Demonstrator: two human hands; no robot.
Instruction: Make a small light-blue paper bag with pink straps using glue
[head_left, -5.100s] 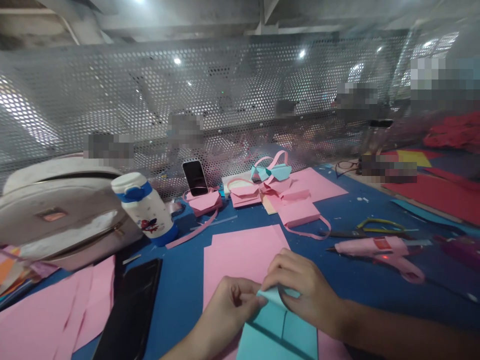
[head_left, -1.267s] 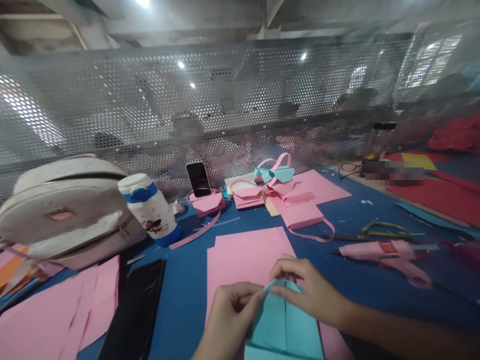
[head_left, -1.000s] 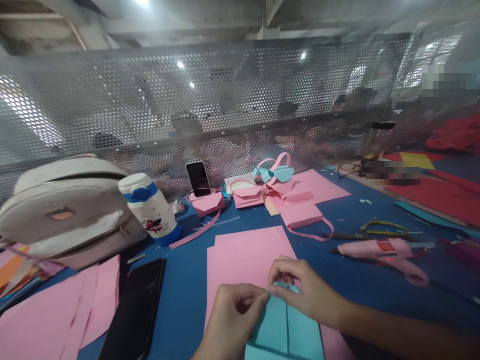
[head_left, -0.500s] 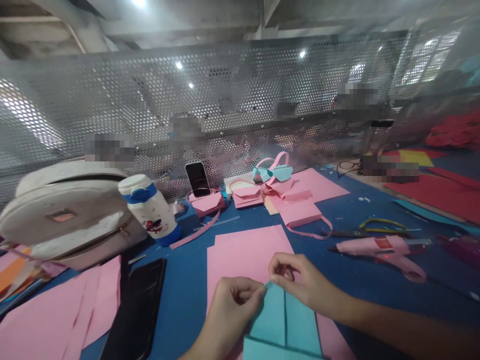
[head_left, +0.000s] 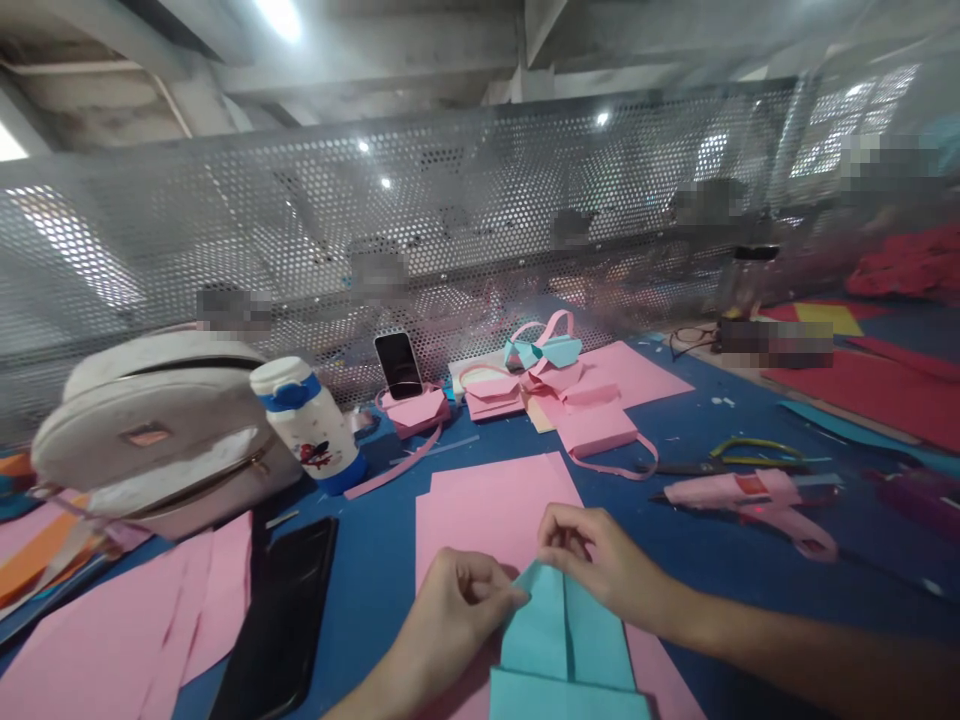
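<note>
A folded teal paper [head_left: 564, 650] lies over pink sheets [head_left: 487, 500] on the blue table. My left hand [head_left: 456, 612] is closed, pinching the paper's upper left corner fold. My right hand [head_left: 600, 565] is closed in a pinch at the paper's top edge, just right of the centre crease. Both hands meet at the paper's top tip.
A black phone [head_left: 281, 620] lies to the left, with a white bottle [head_left: 309, 425] and a grey bag [head_left: 161, 430] behind it. A pink glue gun [head_left: 742, 495] and scissors [head_left: 739, 455] lie to the right. Pink paper bags [head_left: 555, 385] and an upright phone [head_left: 398, 365] stand by the perforated metal screen [head_left: 420, 240].
The teal paper's top corners have been folded inward, so its top now forms more of a point. Both hands stayed pinched at the top. The camera shifted slightly.
</note>
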